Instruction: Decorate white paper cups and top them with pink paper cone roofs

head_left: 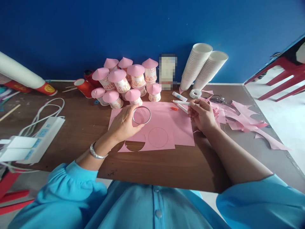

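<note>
My left hand (126, 122) grips a thin round ring (150, 116), and pink paper shows through its middle. The ring is over pink sheets of paper (166, 121); whether it touches them I cannot tell. On the front sheet is a drawn circle outline (158, 137), left of which a round piece is cut out of the edge. In my right hand (202, 114) is a white marker (183, 103), its orange tip uncovered and pointing left. An orange cap (174, 108) and another white pen (183, 108) lie just below it on the paper.
Several paper-cup houses with pink cone roofs (117, 76) stand behind the paper. Two stacks of white cups (196, 63) lean on the blue wall. A glue stick (179, 96), a tape roll (195, 93), pink scraps (245, 117) and a power strip (45, 136) are around.
</note>
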Tool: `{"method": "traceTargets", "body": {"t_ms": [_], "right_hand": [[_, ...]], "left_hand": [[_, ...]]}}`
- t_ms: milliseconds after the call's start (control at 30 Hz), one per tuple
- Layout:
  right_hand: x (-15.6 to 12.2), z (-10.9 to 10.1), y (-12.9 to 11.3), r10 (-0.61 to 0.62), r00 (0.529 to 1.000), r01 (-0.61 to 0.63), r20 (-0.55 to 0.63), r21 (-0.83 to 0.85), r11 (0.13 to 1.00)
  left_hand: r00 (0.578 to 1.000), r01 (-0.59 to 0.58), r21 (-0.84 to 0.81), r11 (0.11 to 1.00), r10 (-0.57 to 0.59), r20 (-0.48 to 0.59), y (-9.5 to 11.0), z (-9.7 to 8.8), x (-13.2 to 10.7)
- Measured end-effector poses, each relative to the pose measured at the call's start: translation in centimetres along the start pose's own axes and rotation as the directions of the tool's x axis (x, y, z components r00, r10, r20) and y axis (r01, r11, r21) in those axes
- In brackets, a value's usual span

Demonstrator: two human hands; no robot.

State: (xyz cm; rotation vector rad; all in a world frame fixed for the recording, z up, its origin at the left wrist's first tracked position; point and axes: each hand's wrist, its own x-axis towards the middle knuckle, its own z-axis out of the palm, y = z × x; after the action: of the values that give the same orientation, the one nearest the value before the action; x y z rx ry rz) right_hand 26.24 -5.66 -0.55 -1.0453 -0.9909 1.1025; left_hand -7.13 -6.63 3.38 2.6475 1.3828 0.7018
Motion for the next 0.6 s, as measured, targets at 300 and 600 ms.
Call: {"method": "traceTargets", "body": {"t_ms": [300,600], "right_hand": [[0.2,-0.1,0.6,0.013,1.000,-0.013,0.021,0.033,0.999],[0.1,-0.3,0.0,0.008,0.999,-0.009,0.033,0.033,0.999]], "left_hand": [[0.887,0.462,0.244,0.853,-0.450,-0.106,-10.4,-4.0,-7.0],[0.774,0.628,0.213,0.749,-0.628,-0.075,-13.9,-3.8,-7.2]]}}
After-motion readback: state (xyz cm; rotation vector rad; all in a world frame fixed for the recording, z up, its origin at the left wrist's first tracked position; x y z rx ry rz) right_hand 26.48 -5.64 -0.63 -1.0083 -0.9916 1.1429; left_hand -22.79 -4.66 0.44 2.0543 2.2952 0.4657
